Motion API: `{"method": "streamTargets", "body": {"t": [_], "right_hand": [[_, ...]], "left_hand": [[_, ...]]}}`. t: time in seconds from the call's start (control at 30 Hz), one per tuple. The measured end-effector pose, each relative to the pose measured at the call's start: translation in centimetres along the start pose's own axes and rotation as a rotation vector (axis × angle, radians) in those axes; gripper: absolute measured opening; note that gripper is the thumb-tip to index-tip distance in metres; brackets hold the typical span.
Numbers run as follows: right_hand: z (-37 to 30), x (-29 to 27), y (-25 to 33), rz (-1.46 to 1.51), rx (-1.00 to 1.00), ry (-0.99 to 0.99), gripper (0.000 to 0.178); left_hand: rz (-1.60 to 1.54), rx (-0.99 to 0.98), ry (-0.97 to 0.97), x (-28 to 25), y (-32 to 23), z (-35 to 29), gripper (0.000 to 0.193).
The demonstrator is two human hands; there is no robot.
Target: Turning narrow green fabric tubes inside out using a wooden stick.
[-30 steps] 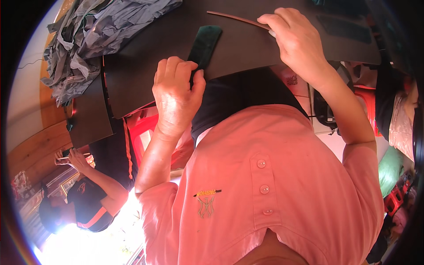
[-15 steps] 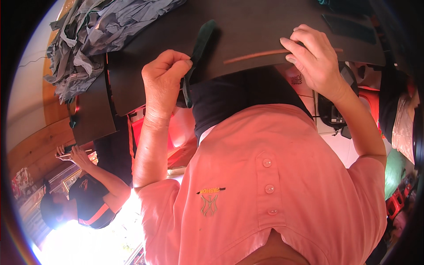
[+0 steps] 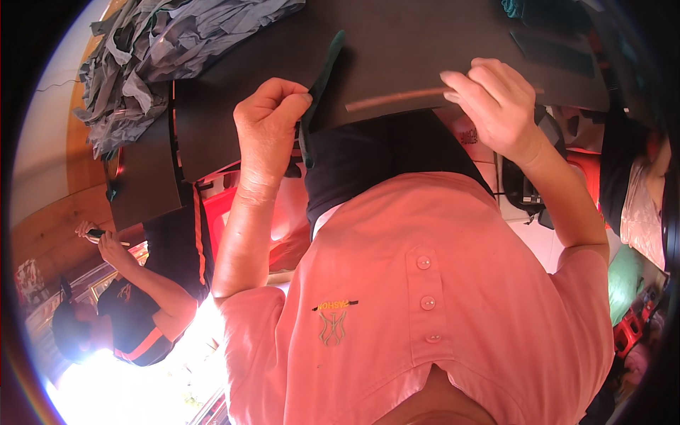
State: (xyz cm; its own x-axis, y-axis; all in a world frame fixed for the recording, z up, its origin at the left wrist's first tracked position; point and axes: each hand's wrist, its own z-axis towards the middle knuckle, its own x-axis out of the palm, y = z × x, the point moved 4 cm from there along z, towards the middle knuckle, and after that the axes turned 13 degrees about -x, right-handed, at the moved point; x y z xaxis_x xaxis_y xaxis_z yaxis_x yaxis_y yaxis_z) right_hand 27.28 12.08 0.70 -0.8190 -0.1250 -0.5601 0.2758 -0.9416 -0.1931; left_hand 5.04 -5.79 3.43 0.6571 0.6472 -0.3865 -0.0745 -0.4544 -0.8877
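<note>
My left hand (image 3: pixel 269 113) is closed, thumb against fingers, on a narrow dark green fabric strip (image 3: pixel 327 67). One end of the strip stands up past my fingers toward the table, and the other hangs down below them at the table's near edge. My right hand (image 3: pixel 496 103) is curled round a thin brown stick (image 3: pixel 389 100), which looks like wood and is slightly blurred. Its long part points left toward the strip; a short end shows beyond my right hand. My fingers hide the middle of the stick.
A heap of grey fabric pieces (image 3: pixel 170 42) covers the far left of the dark table (image 3: pixel 404 42). Dark green fabric (image 3: pixel 552 53) lies at the far right. At left, another person (image 3: pixel 142 297) holds a small object. A red stool (image 3: pixel 627 333) stands low on the right.
My right hand has dipped slightly nearer to me with the stick, whose left end has moved left. My left hand keeps hold of the strip, which now shows narrower, as if turned.
</note>
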Motion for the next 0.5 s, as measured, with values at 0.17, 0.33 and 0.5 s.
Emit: {"method": "streamTargets", "body": {"t": [0.17,0.33,0.5], "right_hand": [[2.9,1.4,1.3,-0.05,0.24,0.21,0.014],[3.9,0.9,2.0,-0.014,0.304,0.233,0.011],[4.1,0.5,2.0,0.037,0.354,0.201,0.013]], "left_hand": [[0.024,0.109,-0.045,0.6,0.1,-0.4,0.006],[0.112,0.289,-0.1,1.0,-0.2,-0.6,0.003],[0.134,0.33,-0.111,0.9,0.1,-0.4,0.001]]}}
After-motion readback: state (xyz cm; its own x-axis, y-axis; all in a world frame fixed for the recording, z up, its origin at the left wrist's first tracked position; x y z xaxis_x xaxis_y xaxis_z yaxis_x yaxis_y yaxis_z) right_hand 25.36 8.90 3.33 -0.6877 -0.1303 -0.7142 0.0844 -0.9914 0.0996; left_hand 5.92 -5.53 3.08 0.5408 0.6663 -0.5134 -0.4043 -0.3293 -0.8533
